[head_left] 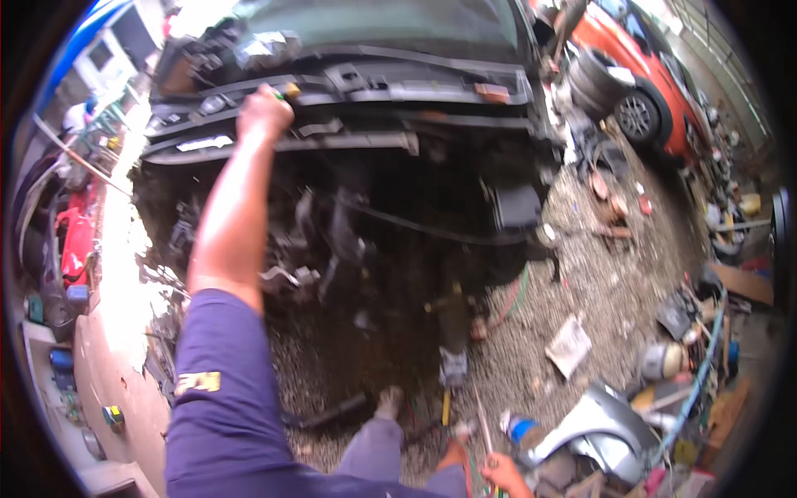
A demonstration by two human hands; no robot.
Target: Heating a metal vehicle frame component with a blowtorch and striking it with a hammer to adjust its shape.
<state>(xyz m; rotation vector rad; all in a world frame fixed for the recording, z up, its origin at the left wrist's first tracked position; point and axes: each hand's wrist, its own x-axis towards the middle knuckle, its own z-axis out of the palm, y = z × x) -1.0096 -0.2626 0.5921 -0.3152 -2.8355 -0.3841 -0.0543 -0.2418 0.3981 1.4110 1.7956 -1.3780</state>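
My left hand [264, 114] reaches far forward over the front of a car with its engine bay laid open. Its fingers are closed around a small yellow-and-green object [290, 90], mostly hidden, above the cowl strip [365, 83] below the windshield. Low in the view, my right hand [505, 475] is closed on a long thin rod-like tool [483, 419] that points up and away. Blur hides the tool's exact kind. Beneath my left arm, the dark engine bay [398, 191] shows loose wires and metal parts.
A silver body panel [594, 427] lies among scrap at the lower right. Red and green hoses [519, 299] run over gravel near a whitish flat piece [569, 345]. An orange car [647, 91] and a tire [594, 83] stand at the far right. Red parts [76, 241] lie left.
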